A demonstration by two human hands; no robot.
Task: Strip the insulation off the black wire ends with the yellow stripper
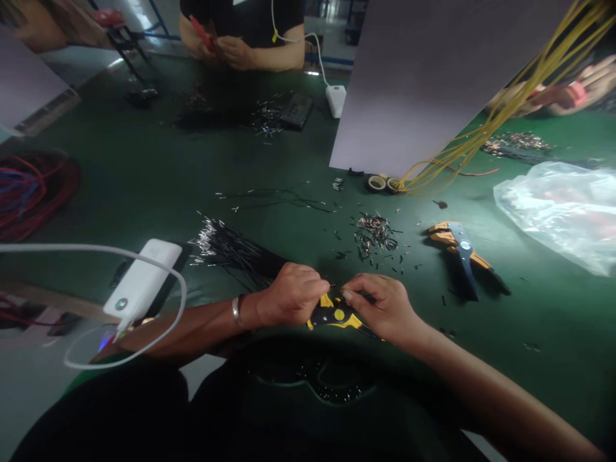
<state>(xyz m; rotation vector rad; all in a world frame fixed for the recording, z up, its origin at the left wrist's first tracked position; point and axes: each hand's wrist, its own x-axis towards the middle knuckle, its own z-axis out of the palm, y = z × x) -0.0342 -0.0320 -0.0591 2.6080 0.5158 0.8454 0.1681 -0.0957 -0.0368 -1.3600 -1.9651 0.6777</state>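
Observation:
My left hand (299,292), with a metal bangle at the wrist, is closed, thumb pressed to the fingers. My right hand (385,303) faces it in a pinch, fingertips a small gap away. Something thin and dark shows between the fingertips, too small to make out. Just below both hands lies a black and yellow hand tool (339,315), partly covered by them. A bundle of black wires (240,251) with bare silvery ends runs behind my left hand. Beyond my right hand is a pile of short black and coppery wire scraps (375,234).
Blue and orange wire strippers (462,247) lie right, near a clear plastic bag (561,212). Two tape rolls (376,183) sit below a pale hanging panel (414,83) and yellow wires (510,122). A cabled white power bank (144,279) is left. Co-workers' hands (235,52) show across the table.

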